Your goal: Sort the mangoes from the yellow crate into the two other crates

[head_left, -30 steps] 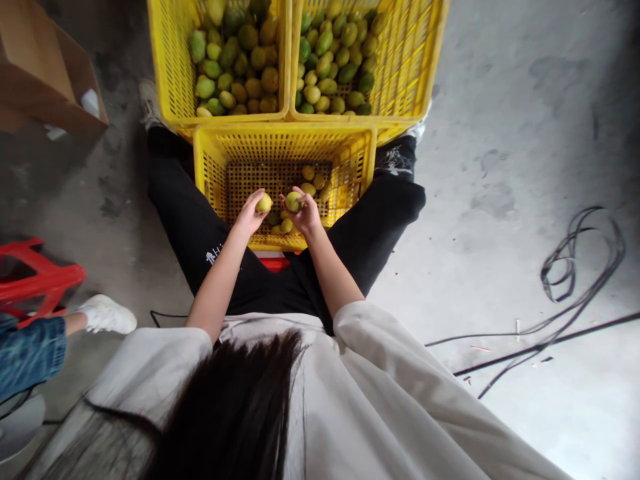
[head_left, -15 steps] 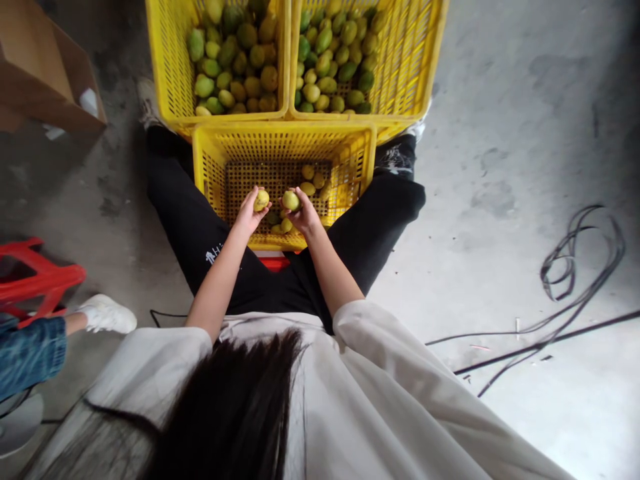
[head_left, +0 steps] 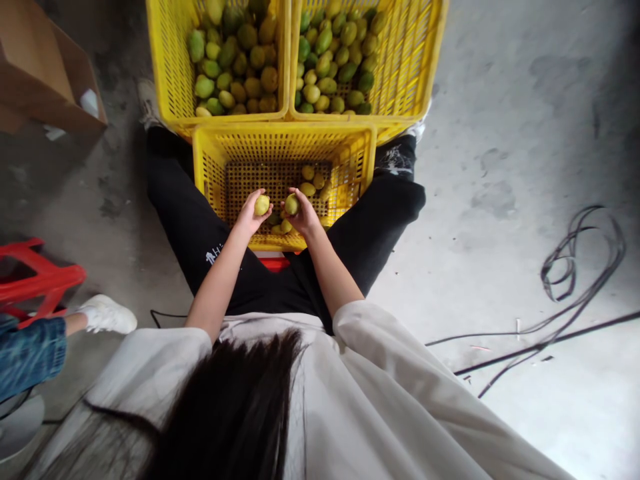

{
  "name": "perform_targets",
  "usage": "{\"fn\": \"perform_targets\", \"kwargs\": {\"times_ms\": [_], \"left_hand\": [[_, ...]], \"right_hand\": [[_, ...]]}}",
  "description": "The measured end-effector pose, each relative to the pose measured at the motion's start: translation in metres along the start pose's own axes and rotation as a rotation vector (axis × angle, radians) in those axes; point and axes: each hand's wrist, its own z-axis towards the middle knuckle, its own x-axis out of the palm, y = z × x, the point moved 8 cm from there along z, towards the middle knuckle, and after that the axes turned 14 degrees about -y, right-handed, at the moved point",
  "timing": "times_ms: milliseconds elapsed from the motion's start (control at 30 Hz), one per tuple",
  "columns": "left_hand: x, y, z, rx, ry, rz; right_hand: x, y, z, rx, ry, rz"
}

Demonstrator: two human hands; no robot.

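My left hand (head_left: 253, 212) is closed around a yellow lemon (head_left: 261, 205). In my right hand (head_left: 303, 215) sits a greener lemon (head_left: 291, 204), with the fingers curled about it. Both hands are held above the small yellow crate (head_left: 210, 160) between my legs, a short way apart. Inside that crate, several yellow lemons (head_left: 308, 189) lie at the right. More lemons (head_left: 285, 226) rest on its floor close to my right hand, partly hidden by it.
Two larger yellow crates (head_left: 173, 80) stand beyond, each holding several green and yellow lemons (head_left: 325, 85). A cardboard box (head_left: 45, 73) is at the upper left, a red stool (head_left: 40, 277) at the left beside another person's shoe (head_left: 107, 313). Black cables (head_left: 565, 280) lie on the floor at right.
Both lemons have turned in my hands: the dark marks on the left one no longer show. My hands stay in nearly the same place.
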Motion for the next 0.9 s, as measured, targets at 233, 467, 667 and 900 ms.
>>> {"fn": "perform_targets", "kwargs": {"times_ms": [233, 467, 667, 900], "left_hand": [[0.001, 0.002, 0.005, -0.025, -0.022, -0.154], [0.002, 0.006, 0.002, -0.098, -0.044, -0.184], [0.000, 0.010, 0.005, -0.143, -0.041, -0.060], [-0.001, 0.008, 0.016, -0.072, 0.011, -0.068]], "right_hand": [[-0.002, -0.001, 0.017, 0.049, -0.046, 0.100], [-0.003, 0.002, 0.015, -0.110, -0.037, -0.038], [0.001, 0.000, 0.010, -0.052, 0.008, -0.058], [0.002, 0.003, 0.015, -0.037, 0.065, 0.001]]}}
